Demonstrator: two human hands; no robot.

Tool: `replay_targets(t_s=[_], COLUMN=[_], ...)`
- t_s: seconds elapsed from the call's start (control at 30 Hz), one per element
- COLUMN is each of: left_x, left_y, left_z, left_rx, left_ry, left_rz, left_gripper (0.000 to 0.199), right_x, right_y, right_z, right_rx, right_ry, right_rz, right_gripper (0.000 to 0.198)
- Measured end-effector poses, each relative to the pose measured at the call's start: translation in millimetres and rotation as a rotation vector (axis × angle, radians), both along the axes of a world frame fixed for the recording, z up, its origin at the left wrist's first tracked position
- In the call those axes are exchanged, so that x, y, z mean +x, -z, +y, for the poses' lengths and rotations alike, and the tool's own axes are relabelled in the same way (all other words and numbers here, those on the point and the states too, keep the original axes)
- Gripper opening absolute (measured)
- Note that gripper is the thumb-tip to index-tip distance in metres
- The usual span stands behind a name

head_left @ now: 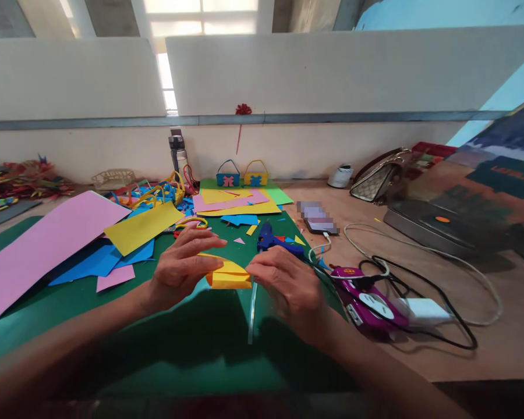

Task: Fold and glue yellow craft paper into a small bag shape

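Note:
A small folded piece of yellow paper point(227, 274) lies on the green cutting mat point(70, 297), held between both hands. My left hand point(179, 267) grips its left end with the fingers over the top. My right hand point(286, 282) pinches its right end. A clear glue stick point(252, 311) lies on the mat just below the paper, between my wrists. A blue glue gun point(273, 240) rests just beyond my right hand.
Pink point(43, 244), yellow point(142, 227) and blue point(96, 262) paper sheets lie at left. Two small paper baskets point(241, 174) stand at the back by a bottle point(179, 154). At right are a purple power strip point(369, 299), cables, a phone point(317, 218), a bag point(378, 180) and a box point(445, 230).

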State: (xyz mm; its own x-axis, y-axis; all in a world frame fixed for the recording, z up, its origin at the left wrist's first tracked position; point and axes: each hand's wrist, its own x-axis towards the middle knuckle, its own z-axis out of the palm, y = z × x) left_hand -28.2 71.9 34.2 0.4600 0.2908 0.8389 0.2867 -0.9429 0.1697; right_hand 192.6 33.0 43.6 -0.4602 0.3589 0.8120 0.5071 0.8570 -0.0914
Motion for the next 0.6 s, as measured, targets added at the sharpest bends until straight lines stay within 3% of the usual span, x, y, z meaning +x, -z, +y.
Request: replay_targets(t_s=[0.33, 0.6], left_x=[4, -1], left_y=[-1.7, 11.2], left_z=[-2, 6], left_rx=[-0.029, -0.032], left_ry=[-0.074, -0.072], left_rz=[0.042, 0.085], left_gripper=[0.025, 0.018], right_x=[1, -2], right_y=[6, 8], right_z=[-2, -3], right_rx=[0.154, 0.172], right_ry=[0.094, 0.179], right_rz=[-0.229, -0.336], right_gripper=[0.023, 0.03])
